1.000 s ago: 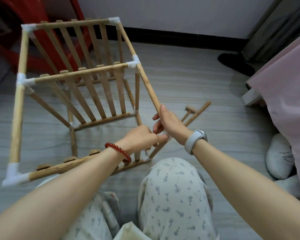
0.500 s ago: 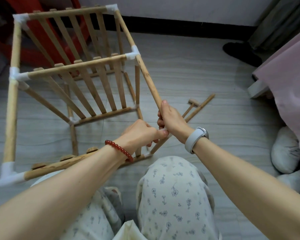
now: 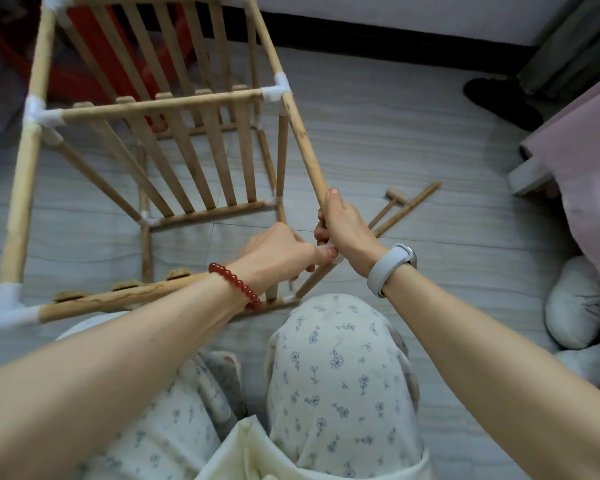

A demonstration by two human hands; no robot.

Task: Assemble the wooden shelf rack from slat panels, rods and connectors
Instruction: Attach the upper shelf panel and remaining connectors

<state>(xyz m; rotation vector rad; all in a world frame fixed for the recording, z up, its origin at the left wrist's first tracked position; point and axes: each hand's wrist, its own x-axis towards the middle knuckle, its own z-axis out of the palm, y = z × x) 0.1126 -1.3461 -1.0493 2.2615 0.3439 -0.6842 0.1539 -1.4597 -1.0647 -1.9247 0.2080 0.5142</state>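
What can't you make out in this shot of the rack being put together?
- Head view: the white connector at the near corner is mostly covered by the left hand and right hand, so whether the rod is seated is unclear.
- The rack's far top edge is cut off by the frame.
- The mallet's handle end hides behind the right hand.

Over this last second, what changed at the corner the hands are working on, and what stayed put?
The right hand closed from a loose touch into a full grip on the rod. The left hand stayed pinching the joint; the small mallet stayed on the floor.
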